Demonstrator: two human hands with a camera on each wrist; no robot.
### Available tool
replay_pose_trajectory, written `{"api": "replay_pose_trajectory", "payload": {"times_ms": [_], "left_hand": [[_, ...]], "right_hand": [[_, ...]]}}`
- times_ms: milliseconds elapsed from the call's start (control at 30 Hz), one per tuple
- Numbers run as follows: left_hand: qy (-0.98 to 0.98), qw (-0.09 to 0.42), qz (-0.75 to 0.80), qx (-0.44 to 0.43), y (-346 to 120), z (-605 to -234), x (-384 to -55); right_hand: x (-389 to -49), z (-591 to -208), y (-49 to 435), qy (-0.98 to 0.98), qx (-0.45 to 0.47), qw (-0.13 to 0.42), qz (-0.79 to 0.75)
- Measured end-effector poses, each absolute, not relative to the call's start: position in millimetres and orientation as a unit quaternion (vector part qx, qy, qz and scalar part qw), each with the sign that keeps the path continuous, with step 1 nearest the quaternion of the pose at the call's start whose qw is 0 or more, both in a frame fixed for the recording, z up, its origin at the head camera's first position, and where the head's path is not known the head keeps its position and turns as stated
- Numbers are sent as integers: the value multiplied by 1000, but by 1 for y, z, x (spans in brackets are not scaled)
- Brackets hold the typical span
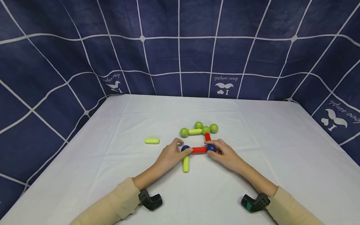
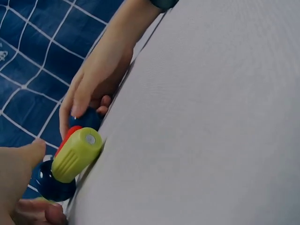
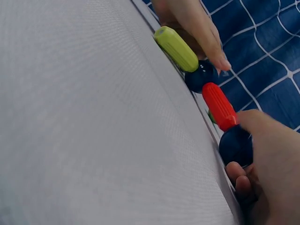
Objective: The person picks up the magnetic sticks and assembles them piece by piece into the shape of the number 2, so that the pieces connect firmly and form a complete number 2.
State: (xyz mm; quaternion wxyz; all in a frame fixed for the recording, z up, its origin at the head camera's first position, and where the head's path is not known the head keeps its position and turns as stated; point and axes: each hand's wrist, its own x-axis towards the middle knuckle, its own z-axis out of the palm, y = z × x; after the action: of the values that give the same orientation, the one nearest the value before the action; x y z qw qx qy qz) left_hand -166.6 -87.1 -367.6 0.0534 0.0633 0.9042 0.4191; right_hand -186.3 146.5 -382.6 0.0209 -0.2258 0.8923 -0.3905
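My left hand (image 1: 172, 154) holds a blue ball (image 2: 55, 187) between thumb and fingers. On the other side, my right hand (image 1: 227, 155) grips a second blue ball (image 3: 235, 146). A red magnetic rod (image 1: 199, 150) joins the two balls. From the left ball a yellow-green rod (image 1: 186, 164) points toward me, its free end showing a round metal disc in the left wrist view. Another red rod (image 1: 207, 137) runs from the right ball back to a green ball (image 1: 206, 130). That green ball also meets a yellow-green rod (image 1: 195, 131), which ends at another green ball (image 1: 184, 132).
Two more green balls, one behind (image 1: 198, 125) and one at the right (image 1: 213, 128), sit close to the joined pieces. A loose yellow-green rod (image 1: 152, 141) lies to the left on the white tablecloth (image 1: 126, 125). A dark blue checked curtain (image 1: 197, 56) hangs beyond the table.
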Motion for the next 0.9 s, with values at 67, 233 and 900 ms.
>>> {"api": "replay_pose_trajectory", "payload": {"times_ms": [67, 233, 900], "left_hand": [[907, 26, 411, 85, -88, -370, -169], [895, 23, 417, 160, -91, -377, -176], [889, 44, 415, 186, -92, -379, -179]], "right_hand": [[-187, -383, 147, 892, -218, 11, -395], [-193, -386, 149, 890, -182, -38, -417], [-237, -384, 161, 937, -141, -50, -316]]}}
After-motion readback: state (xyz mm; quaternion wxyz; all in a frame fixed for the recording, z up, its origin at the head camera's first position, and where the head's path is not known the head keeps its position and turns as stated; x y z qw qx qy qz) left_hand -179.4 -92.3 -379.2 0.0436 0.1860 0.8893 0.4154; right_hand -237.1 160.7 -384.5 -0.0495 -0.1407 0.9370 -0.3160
